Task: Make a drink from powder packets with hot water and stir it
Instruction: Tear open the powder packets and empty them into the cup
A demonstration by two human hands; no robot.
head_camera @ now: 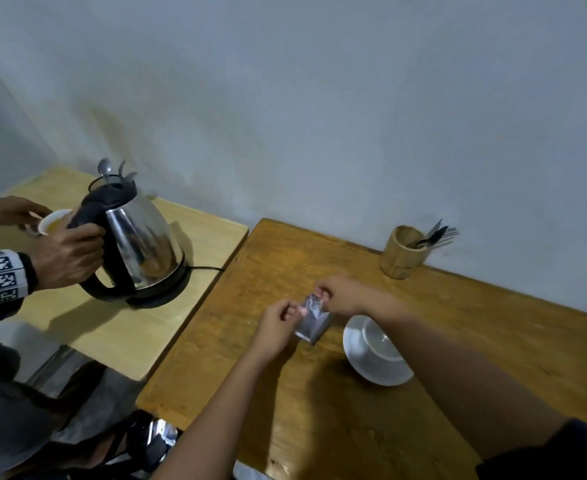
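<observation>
Here the powder packet (312, 318) is held just above the darker desk (458, 323), a little left of the white cup and saucer (375, 351) and nearer the wall than the desk's near edge. The left hand (278, 327) has its fingers pinched together on the packet's upper left corner, and the right hand (344, 294) is clamped on the upper right corner, so both grip the top edge with the body of the packet hanging below.

This looks like the tearing-open step. To do it well, the two pinches should sit close beside each other at the top seam, with one hand pulling toward the person and the other away, so the tear runs across the top and not down the side. Keeping the packet upright, with the powder settled low, should stop it spilling on opening (a light shake first would help). The cup sits just to the right, so the pour will be short.

On the paler desk at the left, another person's hand (67, 254) grips the handle of a steel kettle (139, 244) on its base. A wooden cutlery holder (404, 252) stands at the far wall.
</observation>
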